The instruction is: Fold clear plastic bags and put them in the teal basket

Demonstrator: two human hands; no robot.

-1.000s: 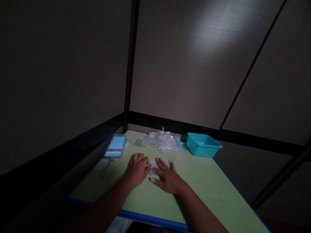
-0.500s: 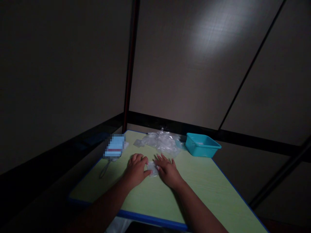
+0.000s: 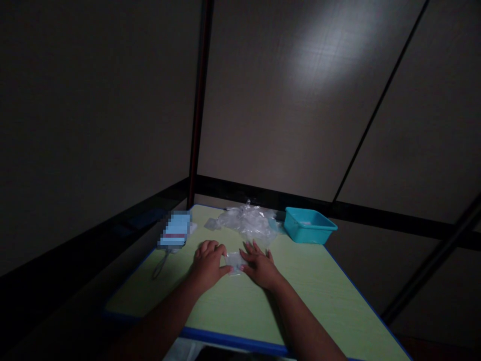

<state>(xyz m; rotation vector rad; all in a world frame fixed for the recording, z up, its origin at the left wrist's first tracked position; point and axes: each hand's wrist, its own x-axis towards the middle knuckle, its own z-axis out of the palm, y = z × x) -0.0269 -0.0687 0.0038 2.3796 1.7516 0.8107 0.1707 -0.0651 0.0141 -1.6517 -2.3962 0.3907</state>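
A small clear plastic bag (image 3: 235, 261) lies on the table between my two hands. My left hand (image 3: 207, 264) is at its left side, fingers curled, with thumb and index finger on the bag's edge. From the other side, my right hand (image 3: 262, 266) rests low over the table with its fingers spread. Its thumb touches the bag's lower right part and its index finger is near the upper right. Whatever is inside the bag is too small to make out. Just beyond the hands lies a crumpled heap of clear plastic bags (image 3: 250, 221).
A turquoise plastic basin (image 3: 310, 234) stands at the table's back right. To the left, a pixelated phone-like object (image 3: 176, 229) with a strap loop (image 3: 161, 264) sits by the edge. The pale green table (image 3: 233, 311) has a blue rim, and dark wall panels (image 3: 263, 125) rise behind it.
My right thumb has moved down to the bag's lower edge, and more of the bag shows between the hands. The view has shifted slightly.
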